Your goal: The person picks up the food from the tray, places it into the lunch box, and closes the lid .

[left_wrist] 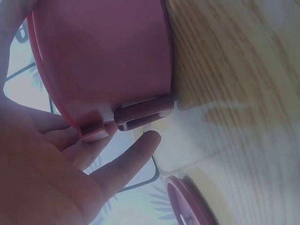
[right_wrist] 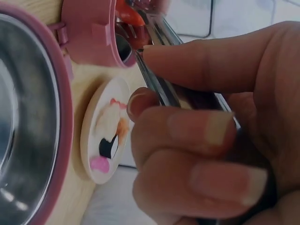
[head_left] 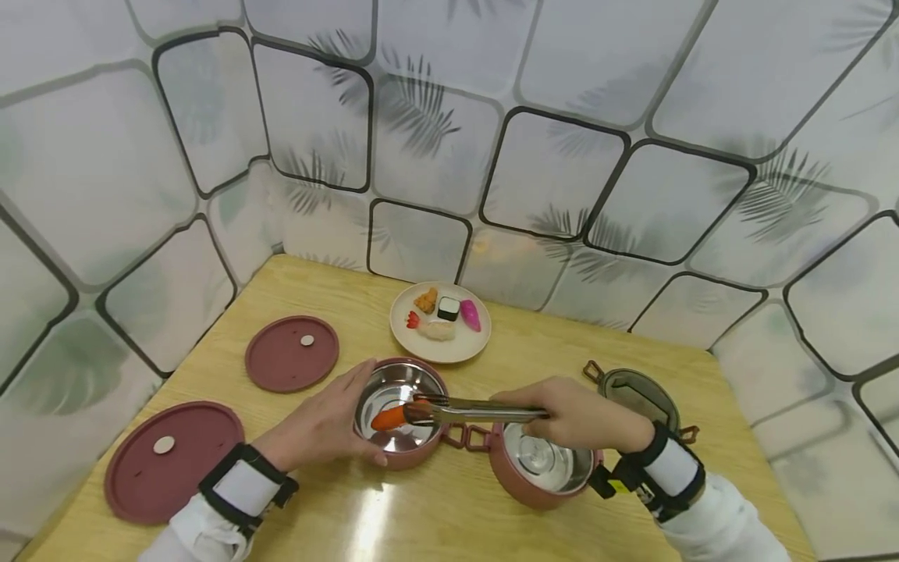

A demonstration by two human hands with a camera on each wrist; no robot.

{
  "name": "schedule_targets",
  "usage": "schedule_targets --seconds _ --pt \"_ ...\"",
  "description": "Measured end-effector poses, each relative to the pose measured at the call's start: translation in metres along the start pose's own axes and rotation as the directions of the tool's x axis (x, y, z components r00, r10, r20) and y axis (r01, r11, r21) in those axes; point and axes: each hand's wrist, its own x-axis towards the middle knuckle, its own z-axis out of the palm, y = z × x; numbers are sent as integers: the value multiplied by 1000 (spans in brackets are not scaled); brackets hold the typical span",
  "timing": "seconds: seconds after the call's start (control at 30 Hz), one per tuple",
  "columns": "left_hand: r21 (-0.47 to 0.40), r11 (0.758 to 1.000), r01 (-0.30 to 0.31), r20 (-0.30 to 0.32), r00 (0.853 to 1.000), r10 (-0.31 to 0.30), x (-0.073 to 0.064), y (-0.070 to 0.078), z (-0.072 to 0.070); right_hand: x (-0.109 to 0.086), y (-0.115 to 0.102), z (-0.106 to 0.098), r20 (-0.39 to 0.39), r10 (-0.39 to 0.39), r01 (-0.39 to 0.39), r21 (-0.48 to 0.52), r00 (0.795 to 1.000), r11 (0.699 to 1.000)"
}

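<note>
My left hand (head_left: 328,420) holds the left side of a small pink pot (head_left: 410,460) with a shiny metal inside. In the left wrist view its fingers lie by the pot's side handle (left_wrist: 143,112). My right hand (head_left: 583,414) grips metal tongs (head_left: 485,410). Between the tongs' tips is an orange carrot-like piece (head_left: 389,419), over the opening of that pot; whether it touches the bottom I cannot tell. A second pink pot (head_left: 523,485) stands below my right hand, its handle close to the first pot's handle.
Behind the pots is a white plate (head_left: 456,355) with several pieces of toy food. Two dark red lids (head_left: 281,367) with pale knobs lie at the left. At the right is a grey-green oval vessel (head_left: 642,394) with brown handles, partly behind my right hand. Patterned curtains (head_left: 435,156) bound the table.
</note>
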Motion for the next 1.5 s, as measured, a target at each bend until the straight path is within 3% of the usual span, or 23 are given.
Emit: schedule_targets --seconds 0.23,0.47,0.7,0.77,0.9,1.07,1.27,1.5 --pt "-18 1000 -11 6 1000 11 1 1 -1 13 -12 2 26 -66 69 -133 997 989" --pt "-2 1000 -4 2 1000 4 0 0 -1 21 -17 0 37 -40 46 -195 999 980" --pt "29 1000 -9 -1 1000 9 2 1 0 22 -17 -13 26 4 0 -139 1000 990" --pt "25 1000 -11 -3 1000 11 1 1 0 21 -15 -18 1 9 -8 -110 1000 994" --pt "22 1000 -14 -3 1000 14 1 1 -1 24 -3 -25 -121 44 -57 -101 992 993" --pt "41 999 -10 4 1000 9 1 1 -1 34 16 -22 -265 54 -113 -210 963 971" --pt "48 999 -15 -1 1000 15 1 0 -1 48 33 -13 -312 54 -159 -323 948 933" --pt "37 999 -23 -9 1000 24 0 0 -1 64 43 -5 -315 114 -233 -372 942 899"
